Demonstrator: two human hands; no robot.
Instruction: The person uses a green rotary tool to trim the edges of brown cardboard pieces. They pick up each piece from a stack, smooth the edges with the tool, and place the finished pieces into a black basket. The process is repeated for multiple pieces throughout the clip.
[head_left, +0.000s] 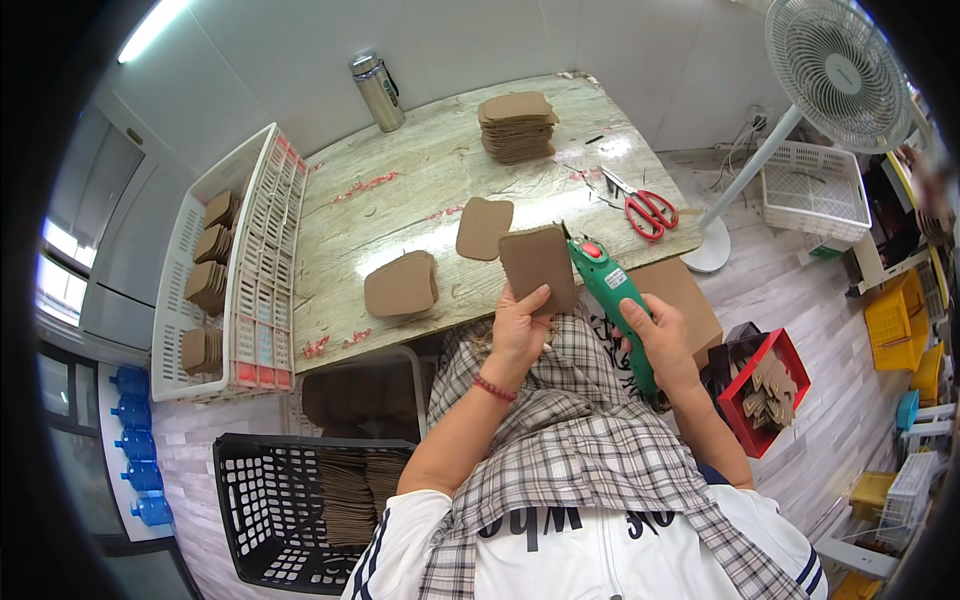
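Observation:
My left hand (520, 338) grips the lower edge of a brown flat piece (540, 262) with rounded corners; its thumb lies on the face. In my right hand (660, 340) is a green handheld electric cutter (610, 285) with a red switch, its fingers wrapped round the body. The cutter's tip is at the upper right edge of the brown piece; whether it touches cannot be made out. Just beyond lies a single brown piece (484, 228), partly behind the held one. A low stack of brown pieces (400, 284) lies to the left, and a taller stack (517, 128) stands farther back.
Red-handled scissors (650, 213) lie on the table (350, 225) at right; a steel flask (377, 92) stands behind. White crate (262, 290) at left and black crate (265, 500) below hold brown pieces. A red-rimmed box of scraps (735, 400) and a fan (838, 80) are at right.

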